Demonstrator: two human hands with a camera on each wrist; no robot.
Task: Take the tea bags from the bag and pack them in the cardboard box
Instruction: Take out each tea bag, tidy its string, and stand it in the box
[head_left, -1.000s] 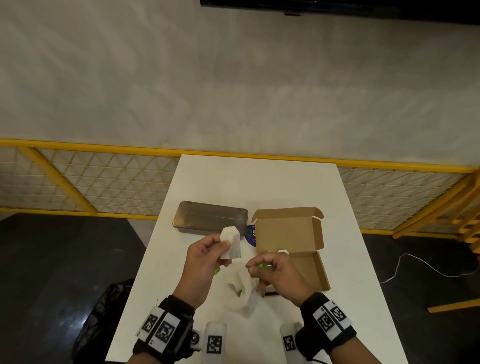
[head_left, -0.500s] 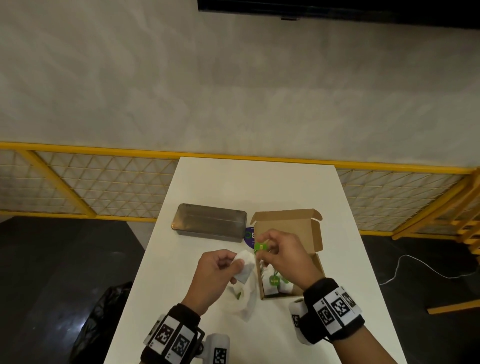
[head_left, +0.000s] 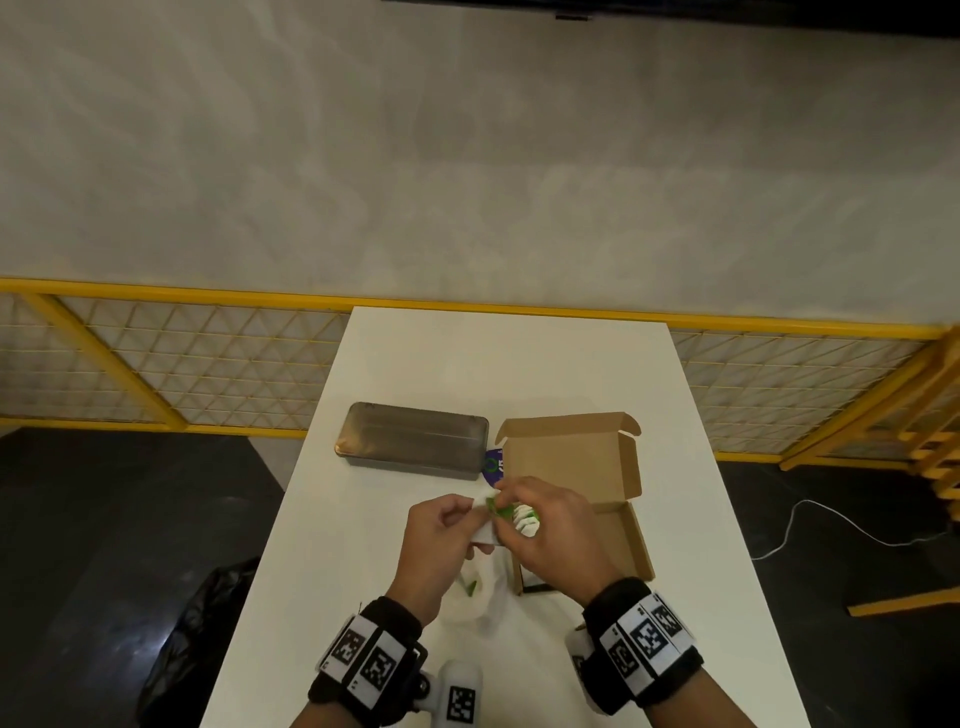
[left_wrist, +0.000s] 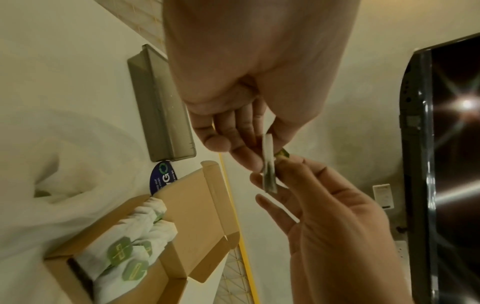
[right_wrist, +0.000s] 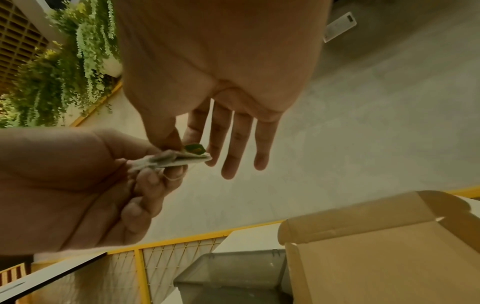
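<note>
The left hand (head_left: 441, 540) pinches a white tea bag (left_wrist: 268, 162) between thumb and fingertips, and the right hand (head_left: 553, 535) meets it there, its thumb and forefinger closed on the small green tag (right_wrist: 194, 149) at the bag's end; its other three fingers (right_wrist: 235, 144) stay straight and spread. In the head view this shared grip is mostly hidden behind the right hand's knuckles, so only a sliver of green and white shows; the wrist views make it plain.

Just beyond and below the grip sits the cardboard box (head_left: 576, 457), its lid standing open on the far side. Several packed tea bags (left_wrist: 130, 253) lie in the near end of its tray, white with green tags; how many is hard to count, since they overlap and the box's front edge is cut off in the left wrist view. The right forearm covers much of the tray from above.

Below the grip, toward the person, the thin white plastic bag (head_left: 483, 592) lies crumpled on the white table (head_left: 509, 364), with a bit of green showing in it; its contents are otherwise unclear. Left of the box and beyond the grip rests a closed grey metal tin (head_left: 413, 440), with a dark round sticker (head_left: 493, 462) partly hidden between tin and box.

The table's left edge runs near the left wrist, while bare tabletop lies right of the box and beyond the tin.
</note>
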